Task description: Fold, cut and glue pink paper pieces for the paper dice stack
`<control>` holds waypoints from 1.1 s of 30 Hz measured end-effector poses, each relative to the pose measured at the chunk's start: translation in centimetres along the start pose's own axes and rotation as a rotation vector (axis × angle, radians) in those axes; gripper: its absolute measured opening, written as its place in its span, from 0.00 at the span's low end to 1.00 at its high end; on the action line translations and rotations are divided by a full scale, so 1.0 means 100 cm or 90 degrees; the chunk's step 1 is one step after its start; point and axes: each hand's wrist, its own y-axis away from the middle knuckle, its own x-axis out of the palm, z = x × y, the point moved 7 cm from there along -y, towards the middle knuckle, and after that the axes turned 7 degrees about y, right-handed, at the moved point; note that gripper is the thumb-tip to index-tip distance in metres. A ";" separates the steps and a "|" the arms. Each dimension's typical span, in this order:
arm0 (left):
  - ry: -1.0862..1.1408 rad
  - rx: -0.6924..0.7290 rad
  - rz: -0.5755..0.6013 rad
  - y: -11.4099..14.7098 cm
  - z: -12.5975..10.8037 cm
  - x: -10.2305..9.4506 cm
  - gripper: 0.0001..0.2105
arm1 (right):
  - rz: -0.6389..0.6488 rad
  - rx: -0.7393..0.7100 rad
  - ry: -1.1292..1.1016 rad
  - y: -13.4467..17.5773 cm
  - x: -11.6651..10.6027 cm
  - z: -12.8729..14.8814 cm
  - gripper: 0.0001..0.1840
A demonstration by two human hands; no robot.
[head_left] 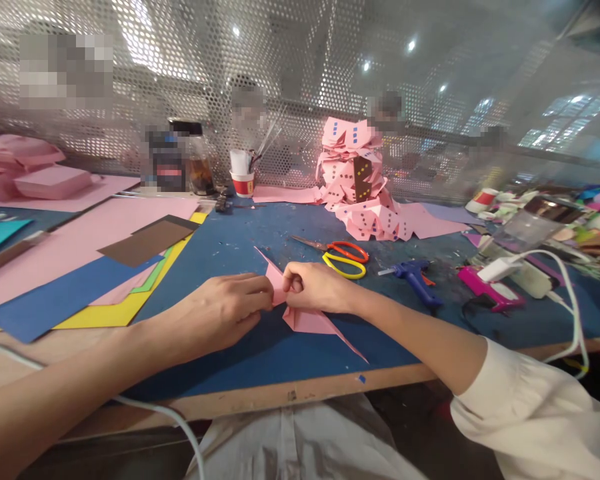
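Observation:
A folded piece of pink paper (pixel 313 323) with long pointed ends is held between both hands, just above the blue mat (pixel 215 373). My left hand (pixel 233 308) has its fingers closed on the paper's left edge. From the right, my right hand (pixel 314 285) pinches the paper near its middle, and its curled fingers hide part of the folds. Just beyond the hands lie scissors (pixel 347 259) with one red and one yellow handle loop. A blue glue gun (pixel 416 280) rests to the right of my right hand.
Sheets of coloured card (pixel 75 293) cover the left side. A stack of folded pink paper pieces (pixel 355 180) with small squares stands at the back, near a paper cup (pixel 243 181) and a jar (pixel 201 167). A white cable (pixel 577 300) loops at the right.

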 end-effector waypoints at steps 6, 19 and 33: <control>-0.012 0.013 -0.018 0.000 -0.001 -0.003 0.12 | 0.028 -0.039 -0.116 -0.006 0.003 -0.009 0.07; -0.028 0.030 -0.016 -0.003 -0.006 -0.003 0.12 | 0.002 -0.021 -0.044 0.001 0.000 -0.002 0.09; -0.039 0.015 -0.009 -0.002 -0.007 -0.002 0.19 | 0.020 -0.055 -0.057 0.005 -0.001 -0.002 0.11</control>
